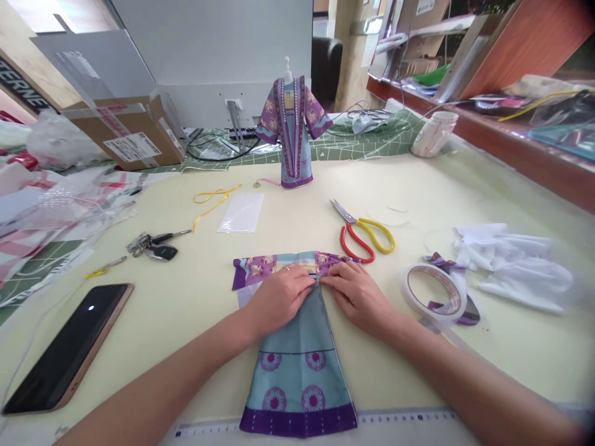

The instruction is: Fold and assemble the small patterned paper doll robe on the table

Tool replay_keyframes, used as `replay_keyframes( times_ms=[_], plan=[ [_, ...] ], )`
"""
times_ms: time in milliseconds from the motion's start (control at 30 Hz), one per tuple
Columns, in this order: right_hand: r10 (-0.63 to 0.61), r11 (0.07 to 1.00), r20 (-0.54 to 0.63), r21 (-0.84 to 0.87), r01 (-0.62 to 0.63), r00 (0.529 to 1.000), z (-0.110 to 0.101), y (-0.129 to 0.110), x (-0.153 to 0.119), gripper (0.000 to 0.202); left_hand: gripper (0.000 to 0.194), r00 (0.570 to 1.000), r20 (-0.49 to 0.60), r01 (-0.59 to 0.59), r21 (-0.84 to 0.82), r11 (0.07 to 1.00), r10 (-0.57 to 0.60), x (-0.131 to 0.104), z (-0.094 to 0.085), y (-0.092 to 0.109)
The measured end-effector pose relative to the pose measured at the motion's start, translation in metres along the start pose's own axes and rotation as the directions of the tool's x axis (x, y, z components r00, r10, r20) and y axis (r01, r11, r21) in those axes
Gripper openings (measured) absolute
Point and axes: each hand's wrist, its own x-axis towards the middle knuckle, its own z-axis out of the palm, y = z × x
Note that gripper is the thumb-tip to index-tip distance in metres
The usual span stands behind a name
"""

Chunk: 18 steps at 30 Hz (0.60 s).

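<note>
A small doll-size robe lies flat in front of me, with a teal skirt, purple hem and round purple motifs. Its flowered sleeves spread sideways at the top. My left hand rests on the waist, fingers bent together and pinching the cloth near the centre. From the other side my right hand pinches the same waist area, its fingertips almost meeting the left ones. What lies under the fingertips is hidden. Scissors with red and yellow handles lie open just beyond my right hand.
A tape roll lies on purple scraps, right, near white cloth. A similar robe stands upright on a form behind. A phone and keys lie left. A clear ruler runs along the front. A cardboard box stands back left.
</note>
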Motion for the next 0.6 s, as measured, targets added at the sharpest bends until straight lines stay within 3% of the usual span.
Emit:
replay_keyframes(
  times_ms=[100, 333, 600],
  plan=[
    [0.008, 1.000, 0.000, -0.010, -0.008, 1.000, -0.001, 0.000, -0.001, 0.027, 0.021, 0.994, 0.100, 0.030, 0.016, 0.999, -0.031, 0.009, 0.001, 0.000],
    [0.027, 1.000, -0.058, 0.009, -0.026, 0.998, 0.001, 0.000, -0.002, 0.022, 0.017, 0.977, 0.191, 0.093, 0.006, 0.996, -0.092, 0.023, -0.005, -0.002],
    [0.034, 0.999, -0.012, -0.039, -0.035, 0.999, -0.016, -0.009, -0.015, 0.023, 0.013, 0.985, 0.171, -0.002, -0.024, 1.000, 0.006, 0.028, -0.006, -0.010]
  ],
)
